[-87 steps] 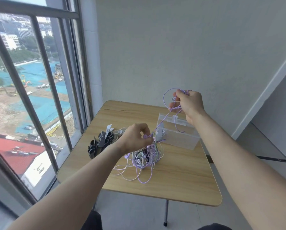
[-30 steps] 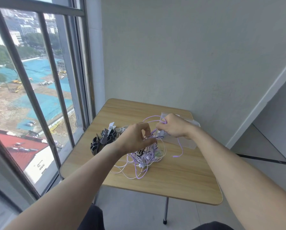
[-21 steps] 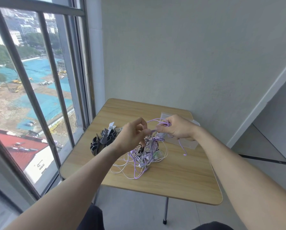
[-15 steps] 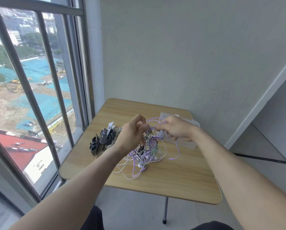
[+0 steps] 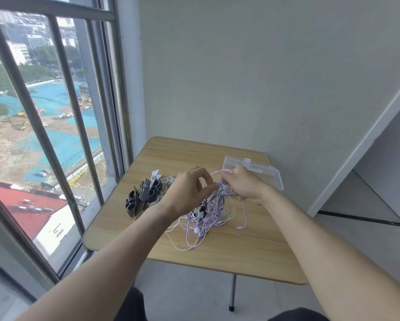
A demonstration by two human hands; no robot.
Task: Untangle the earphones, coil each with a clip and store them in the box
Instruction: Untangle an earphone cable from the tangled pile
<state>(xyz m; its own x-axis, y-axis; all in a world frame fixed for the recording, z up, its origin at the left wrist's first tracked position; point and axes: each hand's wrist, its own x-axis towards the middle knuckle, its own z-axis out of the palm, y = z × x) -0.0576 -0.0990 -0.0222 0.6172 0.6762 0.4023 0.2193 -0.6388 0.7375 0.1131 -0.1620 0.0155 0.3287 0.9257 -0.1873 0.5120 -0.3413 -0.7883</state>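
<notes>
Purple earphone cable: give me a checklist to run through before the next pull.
1. Left hand pinches the purple earphone cable: ok.
2. Right hand grips the same cable: ok.
3. Cable free of the earphone tangle: not ok, it runs into the knot.
4. Loose plug end clear on the table: ok.
5. Clips within reach: ok.
6. Clear box open: cannot tell.
</notes>
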